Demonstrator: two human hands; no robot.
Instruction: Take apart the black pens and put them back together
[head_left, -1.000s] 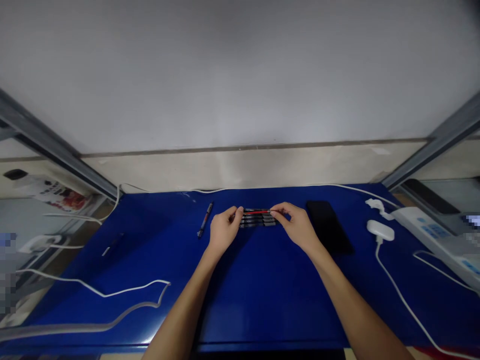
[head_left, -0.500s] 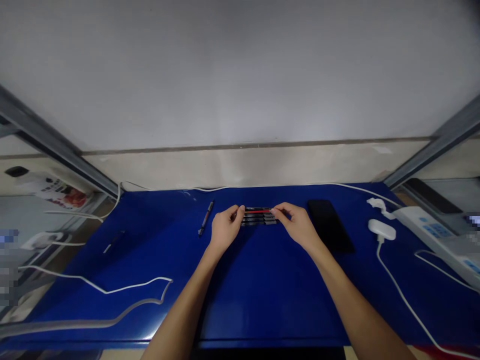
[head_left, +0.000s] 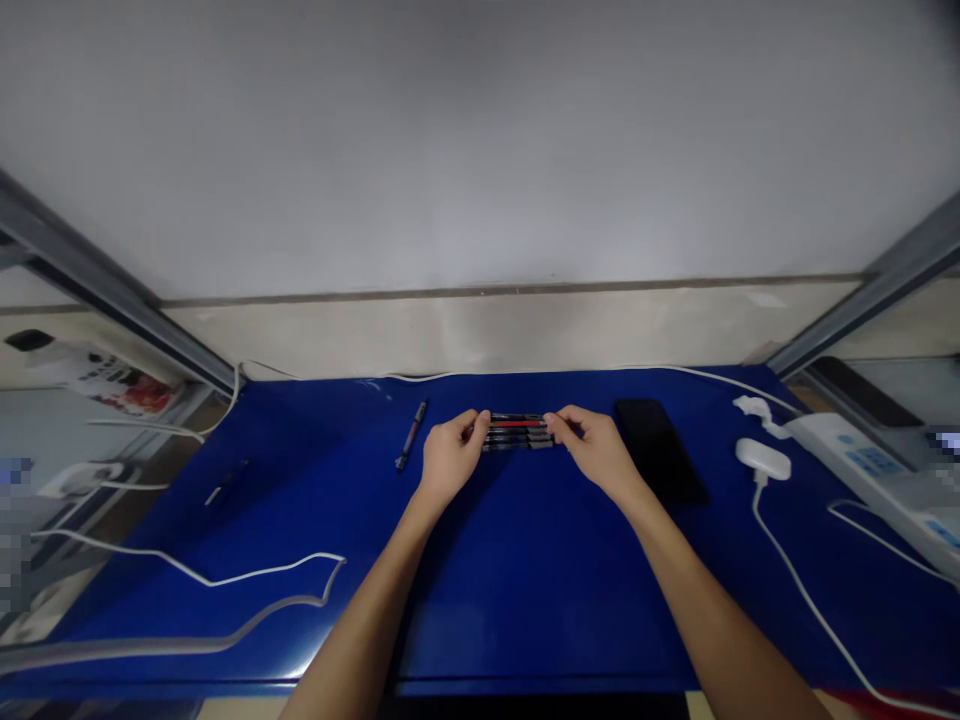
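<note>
Several dark pens (head_left: 517, 438) lie side by side across the blue tabletop (head_left: 540, 580), with a red one (head_left: 517, 424) among them near the far side. My left hand (head_left: 452, 455) pinches the left ends of the pens at the far side of the row. At their right ends my right hand (head_left: 594, 448) is closed, thumb and finger on the tips. The fingers hide the pen ends, so exactly which pens each hand grips is hard to tell. Left of my left hand lies a separate pen (head_left: 412, 436).
A black phone (head_left: 660, 450) lies right of my right hand. Farther right are a white charger (head_left: 763, 458) and a power strip (head_left: 870, 465). A small dark object (head_left: 226, 484) and a white cable (head_left: 262, 573) are at the left. A wall stands behind.
My right fingers have shifted slightly to the right along the pen ends, showing more of them. My left hand has hardly moved.
</note>
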